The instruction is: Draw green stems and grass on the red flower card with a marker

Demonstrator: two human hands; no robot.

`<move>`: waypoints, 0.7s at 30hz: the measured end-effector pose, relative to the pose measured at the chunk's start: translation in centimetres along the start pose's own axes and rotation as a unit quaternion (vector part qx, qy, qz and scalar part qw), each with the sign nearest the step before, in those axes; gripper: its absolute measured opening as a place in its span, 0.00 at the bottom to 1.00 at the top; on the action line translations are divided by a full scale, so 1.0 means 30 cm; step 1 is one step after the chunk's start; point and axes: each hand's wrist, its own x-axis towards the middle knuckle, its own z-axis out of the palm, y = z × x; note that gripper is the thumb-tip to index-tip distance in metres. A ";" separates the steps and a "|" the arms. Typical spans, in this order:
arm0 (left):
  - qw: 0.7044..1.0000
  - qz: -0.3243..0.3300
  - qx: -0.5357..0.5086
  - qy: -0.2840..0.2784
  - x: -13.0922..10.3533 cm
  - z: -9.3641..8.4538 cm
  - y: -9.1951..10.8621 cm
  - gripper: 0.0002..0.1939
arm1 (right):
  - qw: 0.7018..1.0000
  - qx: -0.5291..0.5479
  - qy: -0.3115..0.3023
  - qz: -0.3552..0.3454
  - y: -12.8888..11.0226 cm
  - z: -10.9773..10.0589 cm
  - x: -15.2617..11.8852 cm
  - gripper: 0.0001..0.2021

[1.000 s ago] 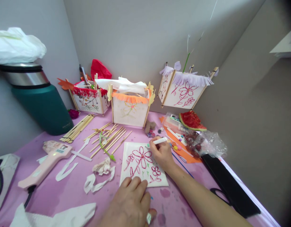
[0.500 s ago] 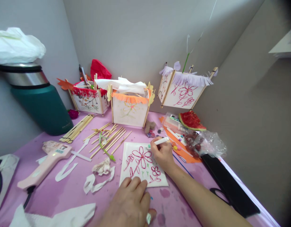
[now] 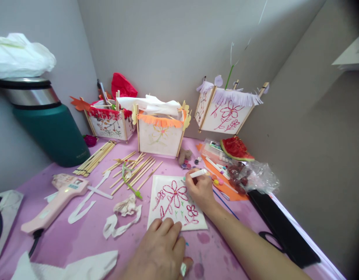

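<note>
Head view, looking down at a pink surface [image 3: 80,237] in a grey-walled corner. Right hand [image 3: 200,190] is curled closed around a white marker [image 3: 197,173], the pen lying across the fingers with its far end pointing right; the hand rests on the upper right part of a white paper sheet [image 3: 176,202] bearing red flower outlines and small green marks. Left hand [image 3: 159,251] lies flat, fingers loosely spread and holding nothing, fingertips pressing the sheet's near edge. Sheet sits flat on the surface, roughly centre, just in front of the person. Beyond it: loose wooden sticks [image 3: 133,169] scattered, a tidier bundle further left. Three paper lanterns stand along the back wall, one with red fringe [image 3: 109,118], one with orange fringe [image 3: 160,130], one with pale lilac fringe [image 3: 227,111]. Pink glue gun [image 3: 55,202] lies at left, near a dark green flask [image 3: 48,120]. Crumpled paper scrap [image 3: 125,206] sits just left of the sheet. More markers and a clear plastic bag [image 3: 252,177] lie to the right.
</note>
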 end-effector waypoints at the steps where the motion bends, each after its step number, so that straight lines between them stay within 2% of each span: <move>1: 1.000 0.001 0.001 0.000 0.000 0.000 0.000 0.10 | 1.000 0.003 0.008 0.006 -0.001 -0.002 0.001 0.09; 8: 1.000 0.004 0.003 0.001 -0.002 -0.001 0.000 0.10 | 0.999 0.016 0.031 0.026 0.000 -0.007 0.001 0.09; 21: 1.000 0.006 0.001 0.004 -0.001 0.001 0.001 0.10 | 1.000 0.000 0.007 0.022 0.007 0.000 0.003 0.07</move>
